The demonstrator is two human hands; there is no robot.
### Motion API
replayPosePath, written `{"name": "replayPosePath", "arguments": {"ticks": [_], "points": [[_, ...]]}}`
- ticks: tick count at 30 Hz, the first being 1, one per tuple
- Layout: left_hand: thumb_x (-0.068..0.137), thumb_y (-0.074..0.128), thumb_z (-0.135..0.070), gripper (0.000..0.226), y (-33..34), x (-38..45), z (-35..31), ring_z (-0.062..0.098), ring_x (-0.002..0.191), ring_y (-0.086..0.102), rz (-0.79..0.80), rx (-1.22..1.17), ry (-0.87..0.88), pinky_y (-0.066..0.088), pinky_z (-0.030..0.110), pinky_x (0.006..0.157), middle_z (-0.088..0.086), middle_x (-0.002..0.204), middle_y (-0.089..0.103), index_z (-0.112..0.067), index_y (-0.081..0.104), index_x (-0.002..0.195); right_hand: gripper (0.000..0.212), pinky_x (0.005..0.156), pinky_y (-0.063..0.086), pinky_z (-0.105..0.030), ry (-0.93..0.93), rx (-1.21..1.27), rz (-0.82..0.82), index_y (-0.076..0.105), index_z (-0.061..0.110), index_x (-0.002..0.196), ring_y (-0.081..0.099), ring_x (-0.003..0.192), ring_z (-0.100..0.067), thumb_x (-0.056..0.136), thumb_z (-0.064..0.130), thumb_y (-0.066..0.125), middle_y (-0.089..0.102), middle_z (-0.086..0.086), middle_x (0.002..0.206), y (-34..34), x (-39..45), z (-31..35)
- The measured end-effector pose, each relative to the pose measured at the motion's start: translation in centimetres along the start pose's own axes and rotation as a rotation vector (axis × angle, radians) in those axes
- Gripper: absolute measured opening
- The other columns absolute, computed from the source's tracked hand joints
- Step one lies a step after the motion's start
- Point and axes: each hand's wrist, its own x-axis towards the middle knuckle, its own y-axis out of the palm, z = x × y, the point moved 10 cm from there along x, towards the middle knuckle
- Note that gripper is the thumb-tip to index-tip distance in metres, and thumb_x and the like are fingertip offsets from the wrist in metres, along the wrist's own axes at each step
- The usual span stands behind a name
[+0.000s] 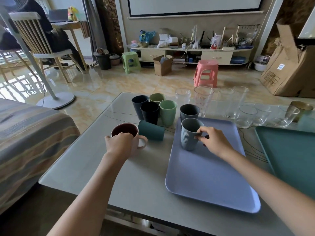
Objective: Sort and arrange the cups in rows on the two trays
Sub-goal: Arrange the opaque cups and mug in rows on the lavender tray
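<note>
While the ribbed grey-blue cup (190,135) stands upright near the far end of the lilac tray (209,176), the right hand (215,142) pinches its side between thumb and curled fingers; it would do well to seat the cup flat close behind the darker grey cup (189,111) at the tray's far edge, so a straight row starts there, then let go without tipping it. To the left, off the tray, the left hand (119,143) grips the pink mug (127,135) over its rim. Lifting it clear of the teal cup lying on its side (151,132) just beside it would avoid a knock. Behind these, four upright plastic cups and the clear glasses (238,108) wait on the table; the green tray (289,159) lies to the right.
</note>
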Motion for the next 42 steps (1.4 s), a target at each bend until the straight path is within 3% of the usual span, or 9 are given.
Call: {"name": "replayPosePath", "arguments": {"ticks": [11, 14, 17, 21, 24, 29, 33, 37, 42], "points": [[0.09, 0.039, -0.014, 0.03, -0.8, -0.3, 0.8, 0.028, 0.108, 0.056, -0.001, -0.099, -0.031, 0.028, 0.04, 0.099, 0.006, 0.11, 0.065, -0.015, 0.064, 0.106, 0.016, 0.082, 0.047, -0.037, 0.044, -0.19, 0.119, 0.057, 0.023, 0.1, 0.052, 0.087, -0.022, 0.088, 0.034, 0.06, 0.053, -0.006, 0.105, 1.6, 0.6, 0.0], [0.089, 0.043, -0.014, 0.028, -1.5, -0.4, 1.1, 0.028, 0.108, 0.055, -0.021, -0.16, -0.025, 0.026, 0.041, 0.1, 0.005, 0.108, 0.065, -0.015, 0.065, 0.105, 0.039, 0.083, 0.047, -0.035, 0.057, -0.205, 0.124, 0.049, 0.033, 0.122, 0.055, 0.094, -0.022, 0.085, 0.036, 0.063, 0.048, -0.002, 0.124, 1.0, 0.2, 0.5], [0.088, 0.048, -0.018, 0.022, -2.4, -0.5, 1.2, 0.027, 0.105, 0.055, -0.059, -0.19, -0.009, 0.025, 0.043, 0.103, 0.002, 0.094, 0.06, -0.016, 0.066, 0.1, 0.058, 0.077, 0.05, -0.038, 0.022, -0.397, 0.037, 0.034, 0.037, 0.135, 0.053, 0.114, -0.027, 0.085, 0.034, 0.062, 0.036, -0.002, 0.139, -0.4, -0.2, 2.5], [0.085, 0.052, -0.013, 0.017, -3.4, -0.2, 1.3, 0.029, 0.104, 0.055, -0.104, -0.222, -0.008, 0.022, 0.048, 0.109, 0.001, 0.093, 0.057, -0.02, 0.063, 0.096, 0.053, 0.077, 0.049, -0.04, -0.118, -0.521, -0.078, 0.037, 0.03, 0.136, 0.048, 0.118, -0.029, 0.087, 0.026, 0.058, 0.035, -0.003, 0.138, 0.0, -0.6, 7.6], [0.082, 0.051, -0.01, 0.02, -3.3, 0.3, 1.1, 0.03, 0.101, 0.057, -0.112, -0.281, 0.003, 0.026, 0.047, 0.104, 0.004, 0.1, 0.065, -0.022, 0.065, 0.09, 0.047, 0.087, 0.046, -0.04, -0.268, -0.479, 0.038, 0.039, 0.029, 0.136, 0.046, 0.121, -0.028, 0.091, 0.022, 0.05, 0.037, -0.002, 0.14, 4.3, 1.0, 11.4], [0.086, 0.051, -0.02, 0.012, -2.4, 0.8, 1.1, 0.026, 0.098, 0.056, -0.101, -0.287, 0.038, 0.031, 0.041, 0.095, -0.003, 0.091, 0.058, -0.021, 0.063, 0.084, 0.056, 0.096, 0.04, -0.045, -0.294, -0.644, 0.291, 0.019, 0.047, 0.143, 0.034, 0.133, -0.03, 0.097, 0.026, 0.043, 0.01, 0.005, 0.158, 12.8, 4.6, 13.7], [0.09, 0.053, -0.031, 0.028, -2.0, 1.6, 1.4, 0.024, 0.093, 0.056, -0.14, -0.277, 0.037, 0.029, 0.037, 0.085, -0.007, 0.081, 0.052, -0.021, 0.046, 0.064, 0.053, 0.084, 0.045, -0.042, -0.29, -0.667, 0.312, 0.031, 0.031, 0.137, 0.042, 0.123, -0.033, 0.091, 0.028, 0.057, 0.023, -0.003, 0.152, 15.2, 6.2, 14.3], [0.09, 0.052, -0.022, 0.011, -1.3, 2.4, 1.0, 0.024, 0.094, 0.057, -0.136, -0.277, 0.054, 0.032, 0.04, 0.087, -0.004, 0.087, 0.059, -0.022, 0.057, 0.08, 0.063, 0.073, 0.044, -0.039, -0.338, -0.641, 0.282, 0.025, 0.033, 0.139, 0.054, 0.112, -0.035, 0.088, 0.025, 0.062, 0.03, -0.008, 0.144, 15.7, 6.8, 15.2], [0.089, 0.052, -0.018, 0.011, -1.3, 2.5, 0.4, 0.025, 0.1, 0.058, -0.111, -0.25, 0.066, 0.034, 0.041, 0.09, 0.0, 0.101, 0.064, -0.018, 0.062, 0.094, 0.045, 0.088, 0.044, -0.04, -0.271, -0.731, 0.365, 0.03, 0.04, 0.14, 0.05, 0.119, -0.041, 0.097, 0.032, 0.043, 0.014, -0.02, 0.154, 16.1, 7.0, 15.5]]}}
